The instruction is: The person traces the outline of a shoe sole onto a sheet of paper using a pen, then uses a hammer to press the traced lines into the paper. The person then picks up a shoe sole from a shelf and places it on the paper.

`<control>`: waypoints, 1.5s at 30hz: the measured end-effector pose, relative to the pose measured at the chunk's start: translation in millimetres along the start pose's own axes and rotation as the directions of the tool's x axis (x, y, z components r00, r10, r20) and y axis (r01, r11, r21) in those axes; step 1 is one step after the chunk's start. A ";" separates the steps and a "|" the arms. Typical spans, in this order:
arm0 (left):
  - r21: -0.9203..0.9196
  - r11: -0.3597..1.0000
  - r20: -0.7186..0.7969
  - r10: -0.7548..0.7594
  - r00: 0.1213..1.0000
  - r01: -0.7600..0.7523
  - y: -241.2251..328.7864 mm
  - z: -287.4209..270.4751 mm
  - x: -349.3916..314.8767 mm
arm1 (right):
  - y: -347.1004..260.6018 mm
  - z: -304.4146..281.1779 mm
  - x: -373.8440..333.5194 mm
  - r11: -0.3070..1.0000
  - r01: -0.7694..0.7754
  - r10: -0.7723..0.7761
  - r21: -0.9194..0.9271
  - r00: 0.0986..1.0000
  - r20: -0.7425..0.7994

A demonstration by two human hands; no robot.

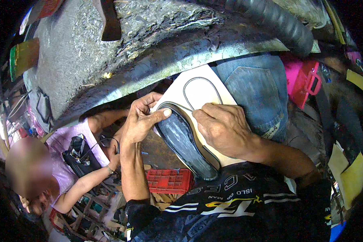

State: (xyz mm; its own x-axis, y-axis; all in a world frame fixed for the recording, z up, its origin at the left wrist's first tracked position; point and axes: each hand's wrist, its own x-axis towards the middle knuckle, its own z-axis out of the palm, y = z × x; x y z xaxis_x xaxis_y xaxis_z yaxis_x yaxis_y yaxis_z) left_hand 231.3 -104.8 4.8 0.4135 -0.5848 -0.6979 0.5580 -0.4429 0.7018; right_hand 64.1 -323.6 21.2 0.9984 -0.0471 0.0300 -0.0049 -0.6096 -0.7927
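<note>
A dark shoe (179, 137), its grey, scuffed sole facing up, lies slanted across a cream board (181, 86) on my lap. My left hand (143, 117) grips its far end, thumb pressed on the edge of the sole and fingers curled around the side. A thin dark cord-like strip (200, 78) runs from that end toward my right hand and makes a loop over the board. Closed beside the shoe's right edge, my right hand (224, 127) pinches the strip; its fingertips are partly hidden.
A worn grey slab (84, 64) fills the far left, with a thick black ribbed hose (270, 22) at the far side. Another person (64, 157) sits at left with a dark bag. A red crate (169, 180) stands below the shoe; a pink container (302, 80) is at right.
</note>
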 end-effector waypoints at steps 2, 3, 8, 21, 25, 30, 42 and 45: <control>0.016 1.000 -0.005 0.008 1.000 -0.008 -1.1 -0.1 0.6 | -0.5 1.4 -0.5 1.000 -0.004 0.004 0.001 1.000 -0.015; 0.014 1.000 -0.002 0.012 1.000 -0.012 -2.0 -0.3 0.6 | -0.2 1.5 -0.4 1.000 -0.006 0.005 -0.027 1.000 -0.030; 0.028 0.999 -0.012 0.022 1.000 -0.021 -4.4 -1.4 0.4 | -3.4 3.1 -2.4 0.998 0.023 -0.024 -0.055 1.000 -0.017; 0.183 0.936 -0.051 0.315 0.948 -0.302 3.3 21.3 -8.9 | -12.3 15.3 -3.3 0.996 0.009 -0.014 -0.089 0.998 -0.064; 0.324 0.900 0.017 0.303 0.953 -0.292 1.3 14.3 -9.6 | -14.1 13.5 -4.6 0.995 0.009 -0.014 -0.096 0.999 -0.053; 0.374 0.890 0.015 0.277 0.961 -0.262 -0.8 14.5 -11.6 | -17.1 19.5 -9.8 0.986 0.064 -0.068 -0.154 0.997 -0.023; 0.426 0.868 -0.015 0.288 0.957 -0.255 -5.9 13.8 -13.4 | -15.4 13.7 -13.8 0.993 -0.097 0.094 0.061 0.994 0.061; 0.342 0.896 -0.049 0.318 0.947 -0.283 -5.7 14.3 -18.1 | -16.2 7.1 -11.9 0.990 -0.126 0.119 0.056 0.986 0.119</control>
State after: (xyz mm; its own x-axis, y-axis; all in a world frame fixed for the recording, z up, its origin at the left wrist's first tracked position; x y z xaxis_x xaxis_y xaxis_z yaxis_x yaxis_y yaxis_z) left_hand 210.4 -101.4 15.4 0.6041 -0.6614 -0.4446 0.1364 -0.4638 0.8754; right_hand 52.7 -307.6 29.4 0.9903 -0.0250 -0.1368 -0.1277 -0.5534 -0.8230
